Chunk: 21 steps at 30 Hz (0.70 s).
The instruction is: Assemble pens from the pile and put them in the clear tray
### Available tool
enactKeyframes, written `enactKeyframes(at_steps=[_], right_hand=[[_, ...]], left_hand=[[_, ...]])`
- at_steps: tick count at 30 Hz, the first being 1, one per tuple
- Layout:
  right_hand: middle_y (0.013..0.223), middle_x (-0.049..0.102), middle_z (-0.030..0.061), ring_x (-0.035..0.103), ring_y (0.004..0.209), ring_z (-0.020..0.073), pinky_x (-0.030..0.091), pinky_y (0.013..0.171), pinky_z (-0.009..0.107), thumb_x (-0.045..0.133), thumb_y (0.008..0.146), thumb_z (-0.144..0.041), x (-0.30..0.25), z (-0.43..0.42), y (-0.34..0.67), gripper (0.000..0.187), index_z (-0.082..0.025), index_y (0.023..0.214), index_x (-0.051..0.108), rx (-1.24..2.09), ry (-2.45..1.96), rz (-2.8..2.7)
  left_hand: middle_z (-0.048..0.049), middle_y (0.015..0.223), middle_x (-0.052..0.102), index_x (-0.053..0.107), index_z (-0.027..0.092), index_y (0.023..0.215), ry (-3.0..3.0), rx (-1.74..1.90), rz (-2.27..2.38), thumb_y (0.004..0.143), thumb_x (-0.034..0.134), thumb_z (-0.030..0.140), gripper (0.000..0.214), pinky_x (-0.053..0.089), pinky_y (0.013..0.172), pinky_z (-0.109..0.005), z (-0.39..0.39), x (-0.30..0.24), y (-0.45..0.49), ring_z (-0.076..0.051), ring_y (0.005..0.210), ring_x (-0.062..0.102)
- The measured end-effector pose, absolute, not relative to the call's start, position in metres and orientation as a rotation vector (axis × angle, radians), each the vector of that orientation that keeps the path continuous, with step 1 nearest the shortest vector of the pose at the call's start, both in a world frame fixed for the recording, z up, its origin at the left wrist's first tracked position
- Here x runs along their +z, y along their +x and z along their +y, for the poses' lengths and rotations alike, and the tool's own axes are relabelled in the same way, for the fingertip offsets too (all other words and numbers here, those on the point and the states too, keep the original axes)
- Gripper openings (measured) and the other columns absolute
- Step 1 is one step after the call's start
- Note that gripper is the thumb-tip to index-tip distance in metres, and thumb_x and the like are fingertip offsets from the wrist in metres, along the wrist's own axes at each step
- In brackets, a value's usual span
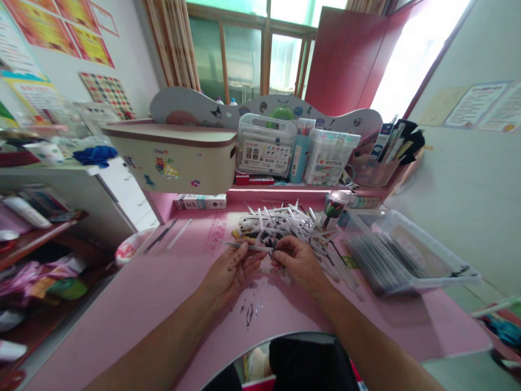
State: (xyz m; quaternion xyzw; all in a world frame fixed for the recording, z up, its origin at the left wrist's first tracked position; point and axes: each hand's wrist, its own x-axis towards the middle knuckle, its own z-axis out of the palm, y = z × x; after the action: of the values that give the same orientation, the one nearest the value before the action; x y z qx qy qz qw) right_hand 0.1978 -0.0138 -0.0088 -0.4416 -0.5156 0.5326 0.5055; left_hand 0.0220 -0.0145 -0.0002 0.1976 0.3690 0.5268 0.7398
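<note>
My left hand (230, 274) grips a slim white marker (246, 246) that points left over the pink desk (134, 304). My right hand (298, 264) pinches the marker's right end, and its fingers hide that end. Dark ink specks mark the back of my left hand. Just beyond both hands lies a heap of white marker barrels (280, 227), with some dark, stained pieces among them. Its lower right edge touches my right hand. Dark ink smears (249, 314) stain the desk below my hands.
A clear plastic tray of dark pens (407, 255) stands to the right, beside a small printed can (334, 209). Behind the heap are a cream storage box (171, 157), clear marker cases (264, 145) and a pen holder (376, 171). Shelves (32, 233) stand on the left.
</note>
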Motion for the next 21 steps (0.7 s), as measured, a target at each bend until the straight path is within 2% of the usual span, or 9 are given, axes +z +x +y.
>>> enactKeyframes(at_steps=[3,6,8,11,13,16,17,19,21], right_hand=[[0.062,0.060,-0.0030,0.055,0.053,0.0122,0.043,0.052,0.025,0.067,0.079,-0.035,-0.0050,-0.0171,0.1985,0.017,-0.019,0.078,0.061,1.178,-1.159,-1.333],[0.057,0.053,-0.0022,0.048,0.051,0.0113,0.036,0.049,0.025,0.055,0.089,-0.045,-0.0021,-0.0205,0.1997,0.035,-0.020,0.064,0.054,1.059,-1.209,-1.445],[0.057,0.050,-0.0023,0.046,0.050,0.0114,0.035,0.048,0.025,0.047,0.094,-0.047,-0.0023,-0.0220,0.2003,0.038,-0.021,0.067,0.053,1.045,-1.207,-1.469],[0.064,0.054,-0.0047,0.045,0.049,0.0114,0.035,0.048,0.025,0.052,0.091,-0.039,-0.0045,-0.0225,0.2008,0.019,-0.022,0.094,0.057,1.085,-1.219,-1.480],[0.071,0.056,-0.0041,0.049,0.056,0.0124,0.039,0.053,0.025,0.057,0.085,-0.031,-0.0054,-0.0216,0.2009,0.018,-0.023,0.102,0.056,1.008,-1.237,-1.533],[0.084,0.059,0.0014,0.056,0.078,0.0161,0.045,0.072,0.029,0.054,0.086,-0.027,-0.0048,-0.0190,0.2015,0.007,-0.021,0.087,0.059,0.806,-1.201,-1.629],[0.085,0.059,0.0027,0.056,0.081,0.0170,0.045,0.076,0.030,0.051,0.089,-0.029,-0.0046,-0.0182,0.2018,0.014,-0.021,0.080,0.058,0.779,-1.184,-1.651],[0.080,0.058,0.0030,0.055,0.079,0.0172,0.044,0.076,0.031,0.044,0.095,-0.033,-0.0044,-0.0176,0.2023,0.028,-0.021,0.073,0.056,0.784,-1.175,-1.665],[0.076,0.057,0.0011,0.054,0.073,0.0165,0.044,0.070,0.029,0.044,0.095,-0.033,-0.0047,-0.0185,0.2026,0.024,-0.021,0.079,0.058,0.835,-1.201,-1.635]], left_hand=[[-0.0116,0.093,0.078,0.059,0.015,0.104,0.454,1.155,0.796,0.096,0.054,0.011,0.009,0.066,0.066,-0.030,-0.0165,-0.0005,0.0219,-0.018,0.078,0.077],[-0.0106,0.092,0.078,0.059,0.016,0.102,0.479,1.137,0.763,0.096,0.056,0.013,0.008,0.067,0.066,-0.041,-0.0189,-0.0004,0.0222,-0.022,0.081,0.077],[-0.0103,0.089,0.078,0.059,0.017,0.103,0.497,1.123,0.745,0.095,0.056,0.014,0.008,0.066,0.066,-0.046,-0.0198,-0.0006,0.0223,-0.023,0.080,0.077],[-0.0115,0.090,0.078,0.060,0.016,0.103,0.503,1.134,0.765,0.095,0.057,0.014,0.009,0.066,0.069,-0.044,-0.0199,-0.0009,0.0220,-0.021,0.080,0.077],[-0.0124,0.092,0.078,0.060,0.016,0.104,0.503,1.148,0.786,0.094,0.058,0.014,0.010,0.066,0.070,-0.039,-0.0197,-0.0005,0.0217,-0.020,0.079,0.077],[-0.0124,0.093,0.078,0.061,0.016,0.103,0.513,1.153,0.791,0.094,0.059,0.013,0.009,0.066,0.070,-0.035,-0.0200,0.0006,0.0217,-0.019,0.077,0.076],[-0.0122,0.093,0.078,0.061,0.015,0.101,0.518,1.153,0.785,0.094,0.060,0.014,0.008,0.065,0.070,-0.034,-0.0202,0.0009,0.0217,-0.018,0.076,0.076],[-0.0117,0.092,0.078,0.062,0.015,0.100,0.529,1.149,0.766,0.093,0.061,0.014,0.007,0.065,0.072,-0.034,-0.0206,0.0013,0.0219,-0.018,0.074,0.076],[-0.0116,0.091,0.078,0.062,0.015,0.101,0.538,1.138,0.753,0.093,0.061,0.015,0.008,0.066,0.072,-0.038,-0.0207,0.0015,0.0219,-0.019,0.074,0.076]])
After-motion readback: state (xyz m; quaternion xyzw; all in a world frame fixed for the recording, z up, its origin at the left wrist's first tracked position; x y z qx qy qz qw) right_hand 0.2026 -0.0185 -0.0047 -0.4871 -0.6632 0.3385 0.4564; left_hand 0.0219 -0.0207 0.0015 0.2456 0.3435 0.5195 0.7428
